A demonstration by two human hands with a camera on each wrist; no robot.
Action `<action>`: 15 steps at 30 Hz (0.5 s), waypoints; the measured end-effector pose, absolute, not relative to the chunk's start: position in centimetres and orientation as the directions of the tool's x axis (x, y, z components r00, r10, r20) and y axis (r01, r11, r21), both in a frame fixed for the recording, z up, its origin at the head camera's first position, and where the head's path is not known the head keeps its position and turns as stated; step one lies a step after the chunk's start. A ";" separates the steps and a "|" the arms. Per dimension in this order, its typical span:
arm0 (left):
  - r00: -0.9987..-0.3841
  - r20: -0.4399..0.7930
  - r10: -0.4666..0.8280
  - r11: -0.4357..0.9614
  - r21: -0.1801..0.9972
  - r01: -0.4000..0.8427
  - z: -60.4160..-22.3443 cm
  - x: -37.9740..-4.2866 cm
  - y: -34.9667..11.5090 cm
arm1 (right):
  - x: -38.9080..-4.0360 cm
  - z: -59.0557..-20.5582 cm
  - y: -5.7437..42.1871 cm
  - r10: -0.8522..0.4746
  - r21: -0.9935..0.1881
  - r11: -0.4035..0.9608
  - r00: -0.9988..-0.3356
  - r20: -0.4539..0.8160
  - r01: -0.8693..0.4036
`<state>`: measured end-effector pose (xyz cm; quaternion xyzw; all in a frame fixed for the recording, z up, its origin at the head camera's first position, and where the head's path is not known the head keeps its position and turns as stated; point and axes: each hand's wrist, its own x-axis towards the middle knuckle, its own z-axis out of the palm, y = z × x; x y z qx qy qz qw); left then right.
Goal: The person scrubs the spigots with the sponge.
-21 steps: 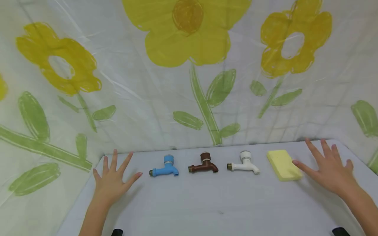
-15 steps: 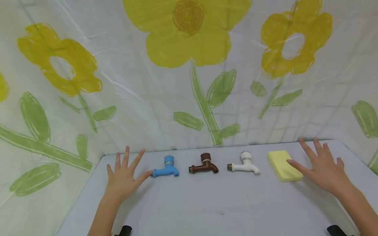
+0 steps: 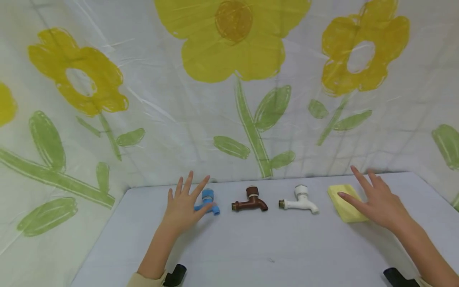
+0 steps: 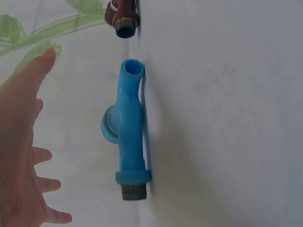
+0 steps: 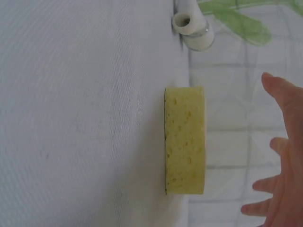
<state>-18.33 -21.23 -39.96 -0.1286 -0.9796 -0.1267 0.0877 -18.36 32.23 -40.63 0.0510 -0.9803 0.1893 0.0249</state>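
A blue tap (image 3: 208, 195) lies at the left of a row on the table, partly covered in the head view by my left hand (image 3: 183, 211). That hand is spread above it with straight fingers and holds nothing. The left wrist view shows the whole blue tap (image 4: 130, 123) with its dark threaded end. Farther right lie a brown tap (image 3: 251, 201) and a white tap (image 3: 299, 202). My right hand (image 3: 381, 203), fingers spread, hovers beside a yellow sponge (image 3: 344, 205) and overlaps its right part. In the right wrist view, the porous sponge (image 5: 184, 142) stands apart from the fingers.
The white table (image 3: 244, 247) ends at a hanging sheet (image 3: 161, 99) printed with yellow flowers and green leaves. Black wrist cameras (image 3: 175, 275) show at the bottom edge of the head view.
My left hand has moved right, from beside the blue tap to over it. My right hand has shifted a little left, farther over the sponge. The taps and sponge stay in place.
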 end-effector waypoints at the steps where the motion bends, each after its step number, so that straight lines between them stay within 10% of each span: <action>1: -0.949 0.209 0.238 0.931 0.230 0.284 -39.9 -18.4 -20.7 | -18.4 -40.6 32.1 -0.092 -0.373 0.921 -0.994 0.064 -0.109; 15: -0.903 0.234 0.359 0.842 0.335 0.422 -40.1 -19.6 -13.5 | -19.1 -40.7 31.5 -0.121 -0.450 0.885 -0.992 0.017 -0.116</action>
